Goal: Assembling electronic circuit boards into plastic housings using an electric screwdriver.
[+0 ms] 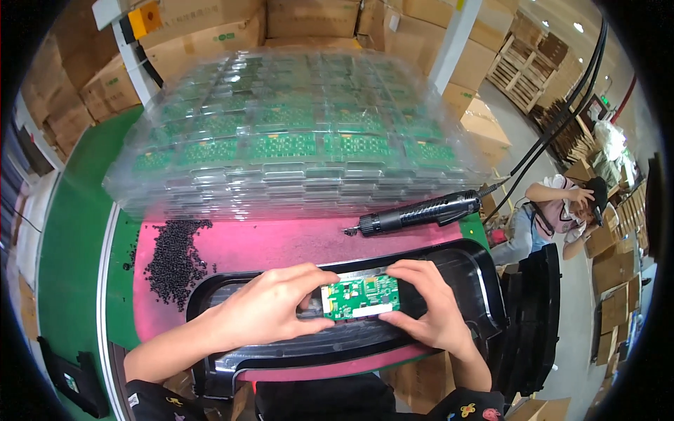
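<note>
A green circuit board [361,297] with white connectors is held level between my two hands. My left hand [284,303] pinches its left end between thumb and fingers. At the other end, my right hand [430,303] grips the board the same way. Beneath it lies a long black plastic housing [263,344] with a raised rim and rounded corners. Whether the board touches the housing's floor I cannot tell. Beyond the housing, a black electric screwdriver [418,212] rests on the pink mat [281,242], its bit toward the left.
A heap of small black screws [173,259] spreads over the mat's left side. Stacked clear trays [281,184] full of green boards stand at the back. More black housings [530,323] are piled at the right. Another person [562,210] sits farther right. Cardboard boxes [309,19] line the background.
</note>
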`<state>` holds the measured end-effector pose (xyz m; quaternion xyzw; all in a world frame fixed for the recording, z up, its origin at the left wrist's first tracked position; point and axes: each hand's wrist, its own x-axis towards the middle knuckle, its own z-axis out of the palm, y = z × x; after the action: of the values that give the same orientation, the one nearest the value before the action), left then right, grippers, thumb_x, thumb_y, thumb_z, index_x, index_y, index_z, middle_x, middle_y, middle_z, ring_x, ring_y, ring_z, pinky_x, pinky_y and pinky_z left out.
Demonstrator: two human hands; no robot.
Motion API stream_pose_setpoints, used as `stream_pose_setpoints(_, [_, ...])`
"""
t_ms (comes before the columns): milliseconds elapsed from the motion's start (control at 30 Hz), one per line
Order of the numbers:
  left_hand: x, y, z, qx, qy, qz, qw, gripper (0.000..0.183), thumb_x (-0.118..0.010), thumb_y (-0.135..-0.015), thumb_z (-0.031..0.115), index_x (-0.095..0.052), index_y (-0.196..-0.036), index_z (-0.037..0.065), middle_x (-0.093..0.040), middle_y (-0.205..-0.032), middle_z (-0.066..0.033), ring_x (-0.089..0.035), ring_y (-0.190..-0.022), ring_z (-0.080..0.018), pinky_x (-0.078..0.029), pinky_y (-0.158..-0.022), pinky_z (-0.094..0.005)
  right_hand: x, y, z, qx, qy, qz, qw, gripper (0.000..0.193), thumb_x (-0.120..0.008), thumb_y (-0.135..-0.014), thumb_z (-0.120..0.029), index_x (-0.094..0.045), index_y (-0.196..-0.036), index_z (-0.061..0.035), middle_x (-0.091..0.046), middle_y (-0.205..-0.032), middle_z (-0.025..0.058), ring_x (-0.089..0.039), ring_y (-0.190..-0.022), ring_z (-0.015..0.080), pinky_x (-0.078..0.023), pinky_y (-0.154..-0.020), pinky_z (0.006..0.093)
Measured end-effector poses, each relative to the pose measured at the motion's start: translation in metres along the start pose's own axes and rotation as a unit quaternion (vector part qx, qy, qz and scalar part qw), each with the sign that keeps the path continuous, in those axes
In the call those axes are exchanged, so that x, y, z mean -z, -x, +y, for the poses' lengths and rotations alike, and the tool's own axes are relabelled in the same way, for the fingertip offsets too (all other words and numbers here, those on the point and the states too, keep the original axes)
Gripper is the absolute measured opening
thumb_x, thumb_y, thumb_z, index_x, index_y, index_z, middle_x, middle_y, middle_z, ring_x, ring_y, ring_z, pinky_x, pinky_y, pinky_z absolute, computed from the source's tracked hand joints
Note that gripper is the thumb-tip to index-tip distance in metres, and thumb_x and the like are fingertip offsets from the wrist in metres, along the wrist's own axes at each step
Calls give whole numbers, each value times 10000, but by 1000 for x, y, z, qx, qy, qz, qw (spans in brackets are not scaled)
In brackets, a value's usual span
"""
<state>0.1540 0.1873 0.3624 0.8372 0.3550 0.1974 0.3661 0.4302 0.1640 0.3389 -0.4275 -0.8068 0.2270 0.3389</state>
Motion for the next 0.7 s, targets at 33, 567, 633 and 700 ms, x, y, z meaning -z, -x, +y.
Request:
stream_pose_setpoints(33, [-5, 0, -5, 9, -31, -1, 999, 555, -827, -751, 213, -606, -1218, 12, -629, -986, -106, -626, -722, -206, -543, -641, -333, -1, 0, 1, -19, -16, -29, 999, 604, -863, -670, -139, -600, -1202, -25, -589, -1215, 140, -553, -1135, 323, -442, -991, 408])
stream_pose_setpoints(567, [-19, -1, -9, 9, -98, -33, 995, 477, -784, -775, 243, -589, -1113, -32, -551, -1025, -100, -673, -796, -285, -567, -602, -379, -1, 3, 11, -66, 17, -119, 991, 600, -858, -674, -153, -620, -1217, -62, -535, -1295, 117, -475, -1212, 335, -397, -1043, 423])
stream_pose_setpoints(633, [-19, -1, -9, 14, -97, -36, 995, 478, -783, -776, 242, -587, -1117, -31, -549, -1027, -100, -672, -800, -283, -567, -604, -379, -2, 3, 11, -67, 16, -118, 991, 602, -858, -674, -154, -619, -1219, -62, -535, -1295, 117, -476, -1211, 334, -398, -1043, 423])
stream_pose_setpoints(700, [-19, -1, -9, 18, -96, -38, 994, 480, -783, -777, 241, -586, -1121, -30, -546, -1029, -99, -672, -804, -282, -567, -606, -379, -3, 3, 11, -67, 16, -116, 991, 604, -858, -673, -154, -619, -1220, -61, -536, -1295, 117, -476, -1211, 334, -398, -1043, 423])
